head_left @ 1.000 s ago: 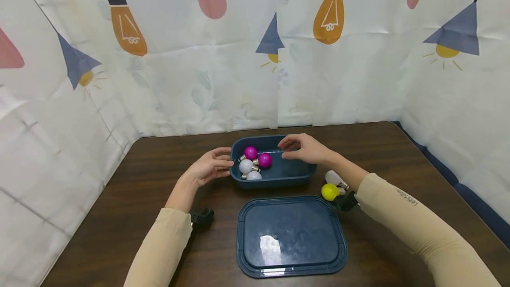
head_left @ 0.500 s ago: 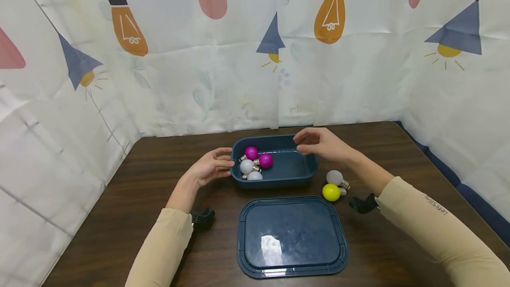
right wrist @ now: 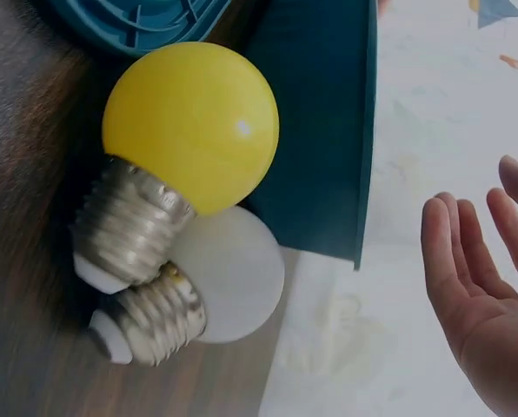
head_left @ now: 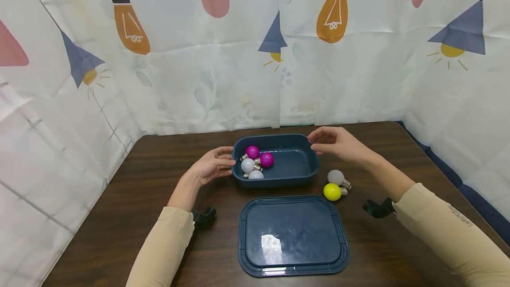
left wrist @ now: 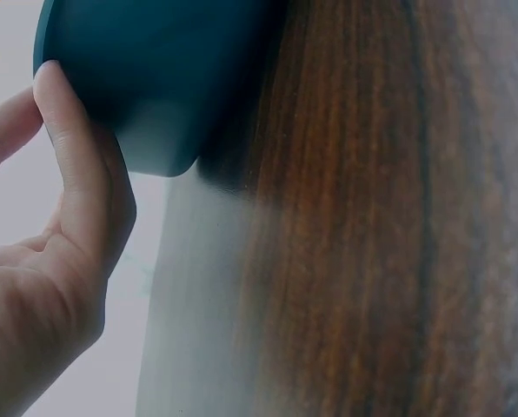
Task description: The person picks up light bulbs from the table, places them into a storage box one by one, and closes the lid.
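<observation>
Centrally, blue box (head_left: 292,163) rests on tabletop (head_left: 199,247), two magenta bulbs (head_left: 267,159) and two white bulbs (head_left: 247,165) in left half. Left hand (head_left: 213,165) touches left end, fingers apart. Right hand (head_left: 336,144) at right end, fingers parted from thumb, seemingly off rim. Yellow bulb (head_left: 332,192), loose white bulb (head_left: 335,177) near right front corner; blue lid (head_left: 294,236) nearer person.

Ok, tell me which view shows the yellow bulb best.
The right wrist view: there the yellow bulb looks large and near, its threaded base plain, and it partly covers a white bulb. The head view shows it small, with its base less clear. The left wrist view does not show it.
</observation>
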`<state>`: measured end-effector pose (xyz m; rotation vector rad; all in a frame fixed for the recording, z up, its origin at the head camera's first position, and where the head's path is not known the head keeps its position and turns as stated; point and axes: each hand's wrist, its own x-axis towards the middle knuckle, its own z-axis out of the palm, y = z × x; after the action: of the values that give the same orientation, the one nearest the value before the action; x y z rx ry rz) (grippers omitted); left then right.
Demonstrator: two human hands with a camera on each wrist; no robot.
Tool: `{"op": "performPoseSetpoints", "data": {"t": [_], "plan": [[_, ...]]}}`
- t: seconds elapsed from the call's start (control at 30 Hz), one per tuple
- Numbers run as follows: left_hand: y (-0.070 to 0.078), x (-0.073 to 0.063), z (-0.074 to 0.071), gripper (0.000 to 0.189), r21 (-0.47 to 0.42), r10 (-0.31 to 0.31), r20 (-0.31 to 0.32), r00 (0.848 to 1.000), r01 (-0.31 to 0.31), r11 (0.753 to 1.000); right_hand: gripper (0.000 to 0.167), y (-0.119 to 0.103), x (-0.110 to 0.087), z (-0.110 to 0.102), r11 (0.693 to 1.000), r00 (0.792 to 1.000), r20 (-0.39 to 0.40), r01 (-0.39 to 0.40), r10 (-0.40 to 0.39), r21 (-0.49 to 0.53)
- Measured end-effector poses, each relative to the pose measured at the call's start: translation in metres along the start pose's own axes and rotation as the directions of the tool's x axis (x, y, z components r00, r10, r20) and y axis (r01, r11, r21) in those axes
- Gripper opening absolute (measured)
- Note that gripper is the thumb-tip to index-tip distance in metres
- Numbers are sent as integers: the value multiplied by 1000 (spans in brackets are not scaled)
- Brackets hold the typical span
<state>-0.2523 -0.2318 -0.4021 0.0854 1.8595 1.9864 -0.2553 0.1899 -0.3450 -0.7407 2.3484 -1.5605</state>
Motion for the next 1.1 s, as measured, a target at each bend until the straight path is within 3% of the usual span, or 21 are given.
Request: {"op": "performPoseSetpoints", "data": {"t": [0.17, 0.63, 1.1], "plan": [[0, 1, -1, 65, -1, 6, 0, 1000, -6, 1000, 39, 3, -8, -4, 1000, 1000, -3, -9, 9, -6], [0, 2, 1, 63, -2, 8, 2, 1000, -8, 1000, 35, 22, -36, -19, 999, 998, -51, -33, 32, -20], [-4, 3, -1, 61, 5, 20, -4, 1000, -20, 1000, 41, 44, -57, -26, 992, 995, -26, -98, 97, -77]]}}
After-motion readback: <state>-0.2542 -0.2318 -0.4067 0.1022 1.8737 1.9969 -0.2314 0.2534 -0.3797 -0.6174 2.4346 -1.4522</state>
